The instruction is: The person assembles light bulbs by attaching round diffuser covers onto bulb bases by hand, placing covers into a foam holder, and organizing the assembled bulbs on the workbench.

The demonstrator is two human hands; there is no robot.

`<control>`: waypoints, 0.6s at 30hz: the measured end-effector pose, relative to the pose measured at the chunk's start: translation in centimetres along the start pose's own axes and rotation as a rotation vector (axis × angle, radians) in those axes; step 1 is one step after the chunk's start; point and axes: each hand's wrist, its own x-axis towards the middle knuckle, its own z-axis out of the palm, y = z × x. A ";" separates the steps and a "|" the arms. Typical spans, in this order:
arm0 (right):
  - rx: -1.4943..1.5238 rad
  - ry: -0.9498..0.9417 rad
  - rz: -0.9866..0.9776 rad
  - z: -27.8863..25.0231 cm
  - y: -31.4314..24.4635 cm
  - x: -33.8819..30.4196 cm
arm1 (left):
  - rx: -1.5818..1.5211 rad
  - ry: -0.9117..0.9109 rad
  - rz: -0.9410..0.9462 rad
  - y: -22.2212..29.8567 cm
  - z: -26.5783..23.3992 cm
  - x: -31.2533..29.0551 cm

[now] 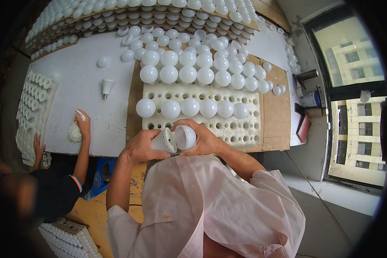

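Observation:
Close to my body, my left hand (pixel 142 146) is wrapped round a white bulb base (pixel 161 142), whose flat round face with small parts on it is turned to the right. My right hand (pixel 204 139) grips a white bulb cover (pixel 185 138), its hollow side tilted toward that face. Base and cover are almost together; whether they touch I cannot tell. Just beyond my hands lies a white foam tray (pixel 254 116) with rows of round holes. A row of bulbs with white domes (pixel 171 109) stands in it, and more domed rows (pixel 188 74) stand farther back.
Loose bulb covers (pixel 175 44) are heaped at the back, before stacked boards of bulbs (pixel 176 17). One bulb (pixel 107 88) lies on the table to the left. There a co-worker's hand (pixel 84 124) squeezes a white bag (pixel 75 132) beside another filled tray (pixel 34 103). A window (pixel 352 56) is at right.

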 end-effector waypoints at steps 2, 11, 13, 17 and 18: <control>-0.015 -0.007 0.005 0.2 0.1 0.2 | -0.002 -0.002 -0.004 -0.3 0.0 0.0; -0.261 -0.130 0.019 0.2 -1.3 0.8 | 0.054 -0.019 -0.038 -0.1 0.3 0.3; -0.278 -0.160 0.036 0.3 -1.5 0.9 | 0.055 -0.026 -0.067 0.4 0.6 0.3; -0.286 -0.214 0.072 0.4 -1.5 0.9 | 0.029 -0.015 -0.096 0.3 1.0 0.1; -0.284 -0.212 0.069 0.5 -1.6 0.8 | 0.033 -0.015 -0.097 0.4 1.1 0.1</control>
